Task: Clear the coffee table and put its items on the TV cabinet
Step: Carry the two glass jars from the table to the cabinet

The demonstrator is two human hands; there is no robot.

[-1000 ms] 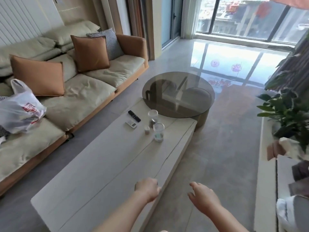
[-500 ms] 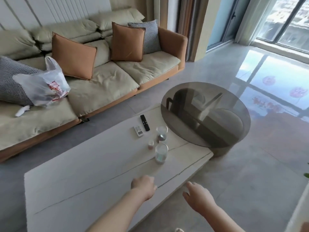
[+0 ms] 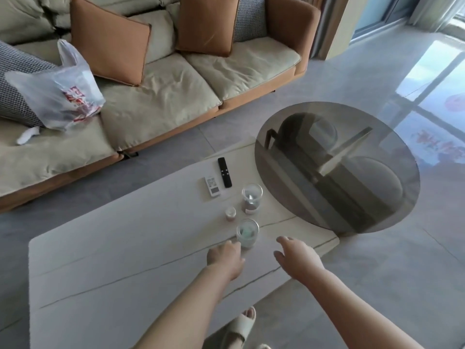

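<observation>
Head view: jar between hands.

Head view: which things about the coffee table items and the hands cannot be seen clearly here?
- TV cabinet: outside the head view.
- Left hand: back faces camera, fingers hidden; contact with the nearest glass jar unclear.
- Jar contents: blurred behind glass.
- White remote: label too small to read.
- Small bottle: too small to identify.

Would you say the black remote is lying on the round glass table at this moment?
No, the black remote lies on the pale rectangular coffee table, beside the white remote and clear of the round glass table.
</observation>
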